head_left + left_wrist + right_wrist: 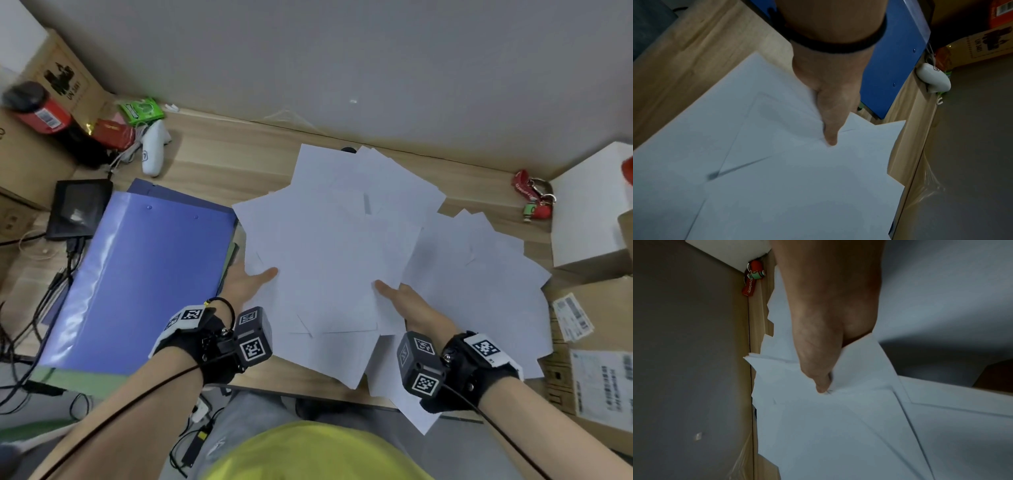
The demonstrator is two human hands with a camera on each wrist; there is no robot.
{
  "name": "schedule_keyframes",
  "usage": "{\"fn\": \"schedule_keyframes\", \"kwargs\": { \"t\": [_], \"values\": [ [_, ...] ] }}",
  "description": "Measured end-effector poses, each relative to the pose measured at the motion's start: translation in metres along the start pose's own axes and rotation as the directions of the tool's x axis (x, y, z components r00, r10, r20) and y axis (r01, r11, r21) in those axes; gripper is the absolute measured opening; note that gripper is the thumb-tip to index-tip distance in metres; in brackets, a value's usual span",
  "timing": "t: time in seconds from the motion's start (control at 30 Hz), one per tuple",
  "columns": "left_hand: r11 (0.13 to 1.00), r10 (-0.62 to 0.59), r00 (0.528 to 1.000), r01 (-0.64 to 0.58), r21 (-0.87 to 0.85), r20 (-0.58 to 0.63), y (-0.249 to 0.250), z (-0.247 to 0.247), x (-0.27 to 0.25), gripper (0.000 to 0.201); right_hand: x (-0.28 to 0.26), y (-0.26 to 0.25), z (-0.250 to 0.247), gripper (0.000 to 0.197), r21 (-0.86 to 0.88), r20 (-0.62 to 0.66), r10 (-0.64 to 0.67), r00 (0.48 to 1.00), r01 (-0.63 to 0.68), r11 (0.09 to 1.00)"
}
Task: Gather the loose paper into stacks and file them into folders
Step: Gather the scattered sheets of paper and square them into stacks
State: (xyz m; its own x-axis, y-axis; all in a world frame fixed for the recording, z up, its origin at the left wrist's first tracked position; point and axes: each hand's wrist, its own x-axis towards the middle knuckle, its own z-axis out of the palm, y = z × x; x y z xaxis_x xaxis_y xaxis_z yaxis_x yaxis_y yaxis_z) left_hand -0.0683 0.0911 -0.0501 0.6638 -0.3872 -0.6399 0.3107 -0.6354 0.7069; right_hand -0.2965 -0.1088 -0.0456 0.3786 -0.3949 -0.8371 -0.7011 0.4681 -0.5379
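Observation:
Several loose white sheets (335, 246) lie fanned in a messy pile across the wooden desk (222, 154), some hanging over its near edge. My left hand (255, 279) holds the pile's left side, thumb on top and fingers hidden beneath; the left wrist view shows the thumb (830, 129) pressing on the paper (797, 186). My right hand (394, 291) pinches sheets near the middle in the same way, thumb (818, 369) over paper (838, 426). A blue folder (144, 274) lies shut to the left of the pile, with a darker one (178, 195) beneath it.
White and cardboard boxes (589, 212) crowd the right edge, with a red keychain (532, 195) beside them. At the back left are a white controller (154, 150), a black device (78, 205), a red bottle (37, 106) and cables (34, 325). A grey wall borders the desk's far side.

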Motion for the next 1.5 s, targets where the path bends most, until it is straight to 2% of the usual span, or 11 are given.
{"fn": "schedule_keyframes", "kwargs": {
  "t": [0.1,0.2,0.27,0.47,0.67,0.77,0.93,1.1,1.27,1.43,1.5],
  "values": [
    [0.999,0.005,1.0,-0.004,0.049,-0.021,0.001,-0.009,0.004,0.024,0.012,0.001,-0.009,0.095,-0.016,-0.066,0.015,0.998,-0.016,1.0],
    [0.998,0.031,1.0,-0.031,0.056,0.004,0.005,-0.019,0.009,0.024,0.024,0.002,-0.012,0.119,-0.004,-0.088,0.039,0.995,-0.04,0.999],
    [0.995,0.093,0.995,-0.092,0.037,-0.024,0.014,-0.023,0.007,0.014,0.027,0.0,-0.01,0.103,-0.015,-0.115,0.028,0.993,-0.03,0.999],
    [0.944,0.281,0.947,-0.302,0.131,0.155,0.026,-0.028,0.013,0.068,0.013,-0.019,-0.01,0.082,-0.065,-0.103,0.008,0.995,-0.015,0.998],
    [0.905,0.252,0.961,-0.274,0.324,0.11,0.016,-0.024,0.025,0.063,0.066,0.026,-0.047,0.131,-0.149,-0.054,-0.018,0.998,0.01,0.989],
    [0.925,0.17,0.977,-0.203,0.32,0.129,0.017,-0.016,0.029,0.039,0.039,0.009,-0.036,0.117,-0.194,-0.039,-0.022,0.999,0.014,0.981],
    [0.97,0.15,0.982,-0.168,0.173,0.115,0.033,0.006,0.026,0.032,0.019,-0.006,-0.022,0.067,-0.174,-0.04,-0.021,0.999,0.013,0.985],
    [0.977,0.149,0.984,-0.162,0.141,0.1,0.03,0.031,0.048,0.055,0.017,-0.008,-0.02,0.022,-0.128,0.022,-0.1,0.995,0.102,0.987],
    [0.989,0.111,0.962,-0.133,0.071,0.251,0.056,0.056,0.025,0.043,0.01,-0.012,-0.023,0.021,-0.188,0.047,-0.144,0.988,0.151,0.971],
    [0.964,0.142,0.987,-0.156,0.216,0.076,0.052,0.065,0.023,0.063,0.009,-0.006,-0.021,0.015,-0.128,-0.018,-0.114,0.993,0.111,0.986],
    [0.95,0.168,0.986,-0.163,0.266,0.005,0.049,0.06,0.024,0.061,0.009,-0.003,-0.025,0.047,-0.104,-0.051,-0.075,0.996,0.069,0.992]
  ]
}}
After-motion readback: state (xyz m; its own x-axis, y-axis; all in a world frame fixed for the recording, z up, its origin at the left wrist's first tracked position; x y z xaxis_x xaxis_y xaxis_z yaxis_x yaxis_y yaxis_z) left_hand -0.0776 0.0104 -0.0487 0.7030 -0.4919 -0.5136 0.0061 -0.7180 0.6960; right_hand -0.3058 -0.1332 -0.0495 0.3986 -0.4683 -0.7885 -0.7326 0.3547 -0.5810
